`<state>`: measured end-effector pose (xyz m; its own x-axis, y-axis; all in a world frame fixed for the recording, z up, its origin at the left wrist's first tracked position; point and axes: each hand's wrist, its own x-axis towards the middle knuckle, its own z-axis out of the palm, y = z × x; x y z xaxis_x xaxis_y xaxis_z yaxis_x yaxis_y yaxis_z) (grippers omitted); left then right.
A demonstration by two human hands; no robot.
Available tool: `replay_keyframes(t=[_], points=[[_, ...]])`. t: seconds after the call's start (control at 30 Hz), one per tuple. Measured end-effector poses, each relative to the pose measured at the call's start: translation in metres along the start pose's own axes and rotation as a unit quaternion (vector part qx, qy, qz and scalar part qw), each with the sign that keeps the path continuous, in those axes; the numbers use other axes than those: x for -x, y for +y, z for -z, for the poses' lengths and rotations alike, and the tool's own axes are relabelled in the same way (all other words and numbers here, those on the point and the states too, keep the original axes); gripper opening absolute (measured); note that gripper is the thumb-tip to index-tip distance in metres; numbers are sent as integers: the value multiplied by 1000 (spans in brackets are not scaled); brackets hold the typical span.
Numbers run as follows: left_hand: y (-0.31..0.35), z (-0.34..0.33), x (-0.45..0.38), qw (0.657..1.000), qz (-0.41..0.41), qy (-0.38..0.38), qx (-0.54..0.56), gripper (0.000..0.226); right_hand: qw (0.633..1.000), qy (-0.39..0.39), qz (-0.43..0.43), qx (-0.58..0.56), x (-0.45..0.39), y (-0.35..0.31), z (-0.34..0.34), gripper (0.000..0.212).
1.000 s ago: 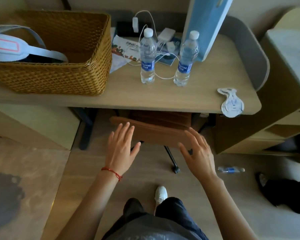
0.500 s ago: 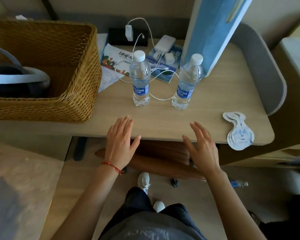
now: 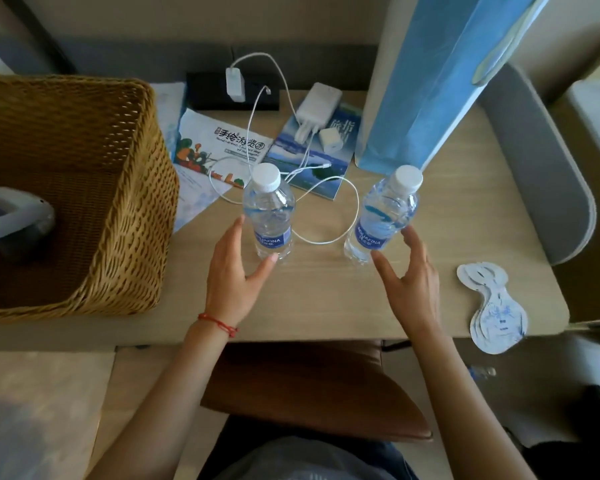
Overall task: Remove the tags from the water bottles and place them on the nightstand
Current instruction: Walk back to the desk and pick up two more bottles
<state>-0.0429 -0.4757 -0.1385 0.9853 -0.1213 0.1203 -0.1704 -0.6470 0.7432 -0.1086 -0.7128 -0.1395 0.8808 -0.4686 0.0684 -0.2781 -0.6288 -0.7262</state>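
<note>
Two clear water bottles stand upright on the wooden bench [image 3: 326, 306], a white cable [image 3: 343, 216] looping between them. The left hand [image 3: 231, 275] sits just beside the left bottle [image 3: 269, 213]: its fingers are apart and straight along the bottle's left side, the thumb reaching under the blue label at the base, seemingly touching it, but nothing is clamped. The right hand [image 3: 409, 282] opens toward the right bottle [image 3: 385, 216], thumb near the base, fingers spread at its right side, not gripping. A pile of white tags [image 3: 492, 306] lies at the bench's right edge, well apart from both hands. A wicker basket [image 3: 84, 202] stands to the left.
</note>
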Motion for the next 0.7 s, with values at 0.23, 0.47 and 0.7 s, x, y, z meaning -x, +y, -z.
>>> replay_keyframes(t=[0.23, 0.47, 0.7], points=[[-2, -12, -29, 990, 19, 0, 139, 60, 989, -27, -38, -137, -29, 0, -9, 47], [-4, -17, -39, 975, 48, -2, 215, 51, 975, -26, -57, -213, -43, 2, -13, 56], [-2, -17, -46, 979, 18, 7, 205, 55, 972, -23, -34, -233, -47, 1, -10, 53]])
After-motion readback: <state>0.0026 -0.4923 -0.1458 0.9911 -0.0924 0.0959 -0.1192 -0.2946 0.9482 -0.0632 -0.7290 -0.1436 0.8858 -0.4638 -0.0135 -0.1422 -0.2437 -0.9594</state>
